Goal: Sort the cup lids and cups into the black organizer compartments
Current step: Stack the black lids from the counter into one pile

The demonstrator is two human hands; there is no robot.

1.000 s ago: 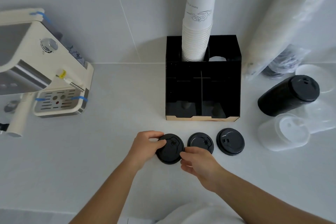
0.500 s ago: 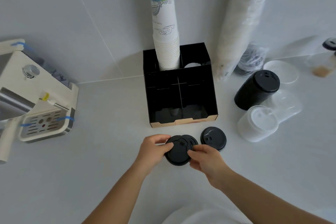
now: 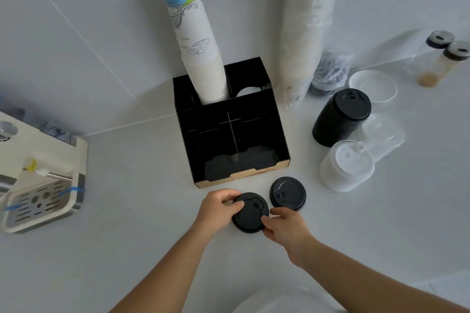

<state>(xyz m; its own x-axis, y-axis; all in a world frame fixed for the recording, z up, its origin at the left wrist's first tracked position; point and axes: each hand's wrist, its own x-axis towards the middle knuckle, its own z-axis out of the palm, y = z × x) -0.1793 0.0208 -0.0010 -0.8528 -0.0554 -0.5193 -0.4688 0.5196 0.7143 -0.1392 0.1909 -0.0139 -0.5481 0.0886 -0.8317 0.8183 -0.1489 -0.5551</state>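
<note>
Black lids (image 3: 250, 216) lie stacked on the tabletop (image 3: 142, 211), grasped by left hand (image 3: 220, 207) and right hand (image 3: 284, 227). Step: gathering. Next: lift into organizer (image 3: 276, 134) front compartment.

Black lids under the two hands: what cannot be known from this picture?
- Head view: how many lids are stacked in the black lid pile; seen from above, left hand and right hand cover its rim.
- Organizer rear right compartment: contents hidden by its wall.
- Coffee machine: cut off by the left edge.
</note>
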